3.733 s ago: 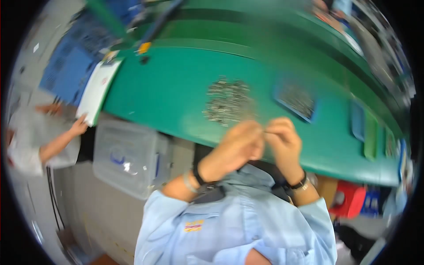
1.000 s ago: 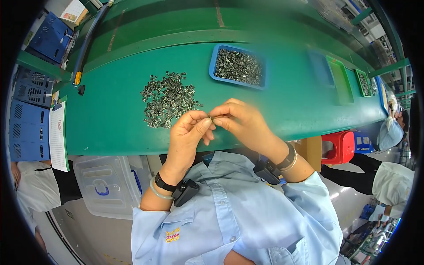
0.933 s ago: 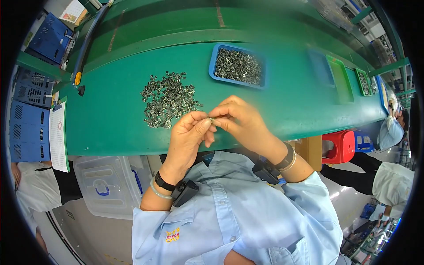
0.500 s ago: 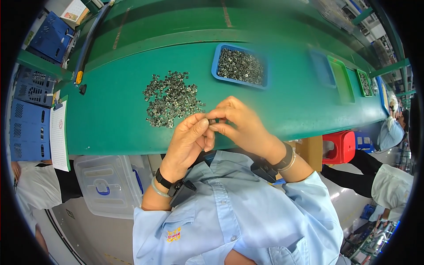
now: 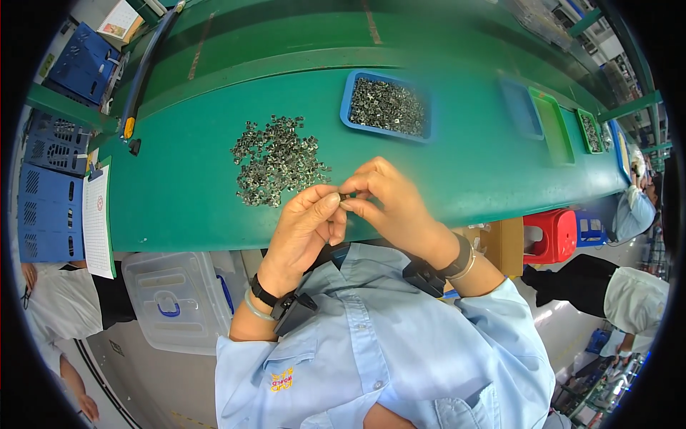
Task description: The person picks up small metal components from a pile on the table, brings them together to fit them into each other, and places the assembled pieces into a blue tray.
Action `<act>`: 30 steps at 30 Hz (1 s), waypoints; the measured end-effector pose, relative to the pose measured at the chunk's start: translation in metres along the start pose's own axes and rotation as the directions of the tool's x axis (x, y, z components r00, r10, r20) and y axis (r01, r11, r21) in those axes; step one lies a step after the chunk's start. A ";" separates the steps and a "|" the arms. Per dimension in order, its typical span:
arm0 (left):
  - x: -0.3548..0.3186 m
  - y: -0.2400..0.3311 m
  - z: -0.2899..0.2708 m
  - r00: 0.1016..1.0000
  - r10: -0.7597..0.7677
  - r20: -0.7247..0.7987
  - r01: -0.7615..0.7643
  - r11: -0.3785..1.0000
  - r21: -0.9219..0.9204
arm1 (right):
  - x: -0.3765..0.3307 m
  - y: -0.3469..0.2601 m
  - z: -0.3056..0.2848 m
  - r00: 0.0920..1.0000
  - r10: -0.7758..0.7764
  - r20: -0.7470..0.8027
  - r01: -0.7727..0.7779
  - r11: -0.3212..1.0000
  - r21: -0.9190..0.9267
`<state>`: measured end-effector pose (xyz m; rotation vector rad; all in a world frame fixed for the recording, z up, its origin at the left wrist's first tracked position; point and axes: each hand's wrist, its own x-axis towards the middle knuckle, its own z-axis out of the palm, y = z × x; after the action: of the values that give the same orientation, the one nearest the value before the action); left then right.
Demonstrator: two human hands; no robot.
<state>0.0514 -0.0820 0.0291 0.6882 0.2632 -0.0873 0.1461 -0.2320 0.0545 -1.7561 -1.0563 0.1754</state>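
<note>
Just inside the near edge of the table (image 5: 182,179), the two hands are working fingertip to fingertip on a small dark piece (image 5: 344,196). The left hand (image 5: 304,220) is pinching it between thumb and forefinger, its other fingers curling loosely beneath; the right hand (image 5: 389,200) is closing thumb and forefinger on it from the other side. The piece's exact form is too small to tell. A loose pile of small metal parts (image 5: 277,164) is lying left of the hands, between the table's near and far edges, and a blue tray (image 5: 346,100) full of similar-looking parts is standing toward the far edge. The step in hand seems to be fine handling of this one piece; the next move probably calls for a steady left pinch while the right fingertips are adjusting their grip.
</note>
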 end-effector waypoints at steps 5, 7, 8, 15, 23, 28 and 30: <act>0.001 -0.001 -0.001 1.000 0.005 0.031 -0.006 0.999 0.035 | -0.004 0.005 -0.002 1.000 0.025 0.000 -0.025 0.992 0.120; 0.001 -0.001 0.001 1.000 0.014 0.025 -0.015 0.998 0.057 | -0.005 0.005 -0.002 1.000 0.014 -0.015 -0.012 0.993 0.118; 0.001 -0.001 0.001 1.000 0.013 0.026 -0.015 0.998 0.058 | -0.005 0.005 -0.002 1.000 0.008 -0.023 -0.005 0.993 0.117; -0.004 -0.001 0.009 0.997 0.072 -0.033 -0.064 0.974 0.216 | -0.003 0.010 -0.004 0.982 -0.178 -0.056 0.172 0.980 -0.101; -0.006 0.000 0.005 0.997 0.080 0.014 -0.082 0.984 0.161 | -0.001 0.006 0.000 0.984 -0.173 -0.051 0.169 0.982 -0.085; -0.006 -0.001 0.006 0.994 0.104 -0.033 -0.097 0.981 0.170 | -0.002 0.003 0.001 0.984 -0.167 -0.067 0.159 0.981 -0.114; -0.006 -0.003 0.006 0.989 0.137 -0.048 -0.122 0.964 0.235 | -0.002 0.005 0.001 0.979 -0.188 -0.075 0.177 0.975 -0.132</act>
<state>0.0460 -0.0885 0.0335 0.9401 0.2707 0.0296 0.1468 -0.2330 0.0494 -1.7493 -1.1792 -0.0828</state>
